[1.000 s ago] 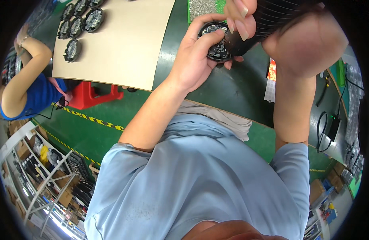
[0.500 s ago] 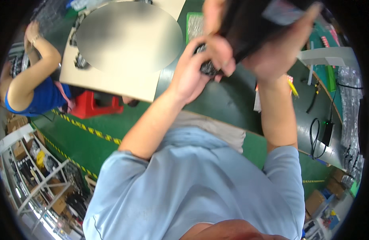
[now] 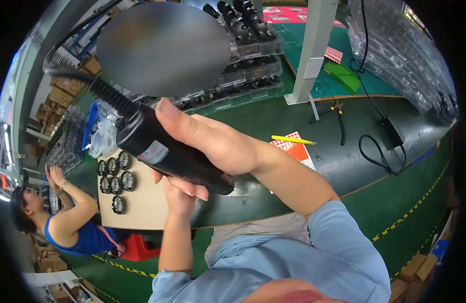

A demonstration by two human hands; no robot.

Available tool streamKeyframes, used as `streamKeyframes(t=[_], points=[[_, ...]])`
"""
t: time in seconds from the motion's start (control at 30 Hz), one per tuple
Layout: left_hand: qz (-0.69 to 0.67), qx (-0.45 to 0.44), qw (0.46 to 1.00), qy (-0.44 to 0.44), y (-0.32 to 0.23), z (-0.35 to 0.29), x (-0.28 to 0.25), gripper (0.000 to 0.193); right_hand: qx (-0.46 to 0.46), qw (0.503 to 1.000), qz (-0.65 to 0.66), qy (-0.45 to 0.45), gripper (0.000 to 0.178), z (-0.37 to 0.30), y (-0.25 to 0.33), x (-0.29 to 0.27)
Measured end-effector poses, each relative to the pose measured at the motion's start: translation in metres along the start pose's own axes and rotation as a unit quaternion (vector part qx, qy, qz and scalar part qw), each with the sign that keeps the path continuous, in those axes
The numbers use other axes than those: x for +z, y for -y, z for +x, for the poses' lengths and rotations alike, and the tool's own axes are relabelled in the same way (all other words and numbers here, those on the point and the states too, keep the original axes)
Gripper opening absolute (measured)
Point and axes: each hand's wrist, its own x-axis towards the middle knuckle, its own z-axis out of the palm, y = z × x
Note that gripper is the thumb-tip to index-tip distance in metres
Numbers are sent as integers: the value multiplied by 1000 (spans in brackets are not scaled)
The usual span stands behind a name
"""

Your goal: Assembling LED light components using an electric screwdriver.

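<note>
My right hand (image 3: 217, 144) is wrapped round a black electric screwdriver (image 3: 185, 161), its thumb along the upper side. From the tool's upper left end runs a ribbed sleeve and a dark coiled cord (image 3: 66, 73). A pale label sits on the tool's body. Behind and below the screwdriver is my left hand (image 3: 180, 202), its fingers mostly hidden, so whatever it holds does not show. To its left, several round black parts (image 3: 128, 180) with shiny centres lie on a beige board (image 3: 147, 204).
Yellow tweezers (image 3: 293, 139) lie on a red-and-white sheet (image 3: 299, 151). Farther right are pliers (image 3: 340, 121), a black power adapter (image 3: 393, 132) and a grey post (image 3: 316, 50). Clear trays (image 3: 253, 91) of black parts stand at the back. Another person (image 3: 74, 217) works at the left.
The view has swung, bringing the back trays into sight. The screwdriver has come left and nearer in my right hand. The small black part seen in my left hand before is now hidden.
</note>
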Motion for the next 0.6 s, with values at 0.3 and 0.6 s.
streamKeyframes(t=[0.3, 0.6], points=[[183, 97, 976, 61, -114, 138, 69, 31, 26, 999, -32, 18, 90, -8, 17, -19], [241, 42, 966, 83, -110, 313, 114, 23, 36, 998, -26, 52, 86, -14, 28, -32]])
